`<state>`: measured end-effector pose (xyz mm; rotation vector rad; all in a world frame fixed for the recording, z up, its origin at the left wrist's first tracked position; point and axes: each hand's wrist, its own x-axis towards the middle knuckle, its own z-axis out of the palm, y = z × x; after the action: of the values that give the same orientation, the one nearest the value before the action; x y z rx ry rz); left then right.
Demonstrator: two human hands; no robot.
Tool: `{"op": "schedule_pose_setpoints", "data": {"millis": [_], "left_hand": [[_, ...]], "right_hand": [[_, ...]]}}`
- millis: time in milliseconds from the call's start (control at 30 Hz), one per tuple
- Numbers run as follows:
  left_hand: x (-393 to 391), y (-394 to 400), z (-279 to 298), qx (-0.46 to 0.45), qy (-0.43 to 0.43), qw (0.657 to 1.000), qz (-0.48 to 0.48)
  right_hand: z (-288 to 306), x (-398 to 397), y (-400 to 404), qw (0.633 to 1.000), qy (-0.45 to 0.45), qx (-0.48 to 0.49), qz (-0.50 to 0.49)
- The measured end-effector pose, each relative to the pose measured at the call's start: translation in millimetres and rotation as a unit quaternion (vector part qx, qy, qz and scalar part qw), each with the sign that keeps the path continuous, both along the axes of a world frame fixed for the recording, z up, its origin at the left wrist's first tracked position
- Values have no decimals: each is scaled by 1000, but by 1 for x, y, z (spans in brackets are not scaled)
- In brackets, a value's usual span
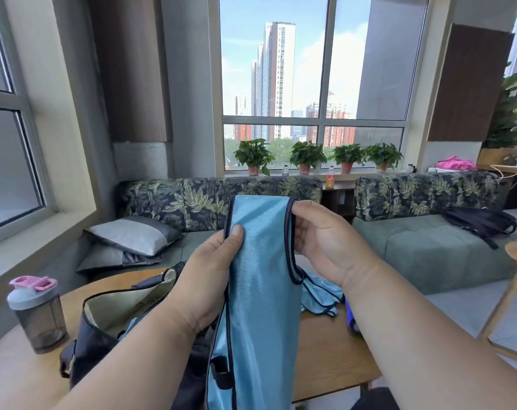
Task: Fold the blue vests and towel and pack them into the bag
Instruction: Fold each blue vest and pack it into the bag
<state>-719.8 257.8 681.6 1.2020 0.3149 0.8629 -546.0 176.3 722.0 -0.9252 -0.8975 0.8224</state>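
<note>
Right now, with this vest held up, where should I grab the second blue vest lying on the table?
Pinch the second vest at its dark-trimmed edge nearest you, coming from the right with the right hand. It lies crumpled flat past the held vest; the trim gives a firm hem.

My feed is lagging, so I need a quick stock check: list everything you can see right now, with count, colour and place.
vest: one, light blue, held up in both hands
second vest: one, light blue, crumpled on table, right
bag: one, dark, cream lining, open on table, left
shaker bottle: one, grey, pink lid, table's left edge
table: one, wooden, round
pillows: two, grey, left sofa
backpack: one, black, right sofa
potted plants: four, green, windowsill
left hand: pinches vest's left edge
right hand: pinches vest's right edge
</note>
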Motion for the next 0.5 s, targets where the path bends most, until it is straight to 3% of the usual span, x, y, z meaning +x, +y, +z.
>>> {"op": "schedule_pose_setpoints", "data": {"millis": [100, 267, 500], "left_hand": [[3, 1, 6, -16, -2, 1000, -10], [6, 5, 9, -22, 9, 1000, -2], [13, 6, 9, -33, 29, 999, -11]], "right_hand": [[-13, 13, -1, 999, -24, -7, 43], [-61, 26, -11, 984, -161, -76, 13], [-97, 35, 1, 970, -189, -150, 37]]}}
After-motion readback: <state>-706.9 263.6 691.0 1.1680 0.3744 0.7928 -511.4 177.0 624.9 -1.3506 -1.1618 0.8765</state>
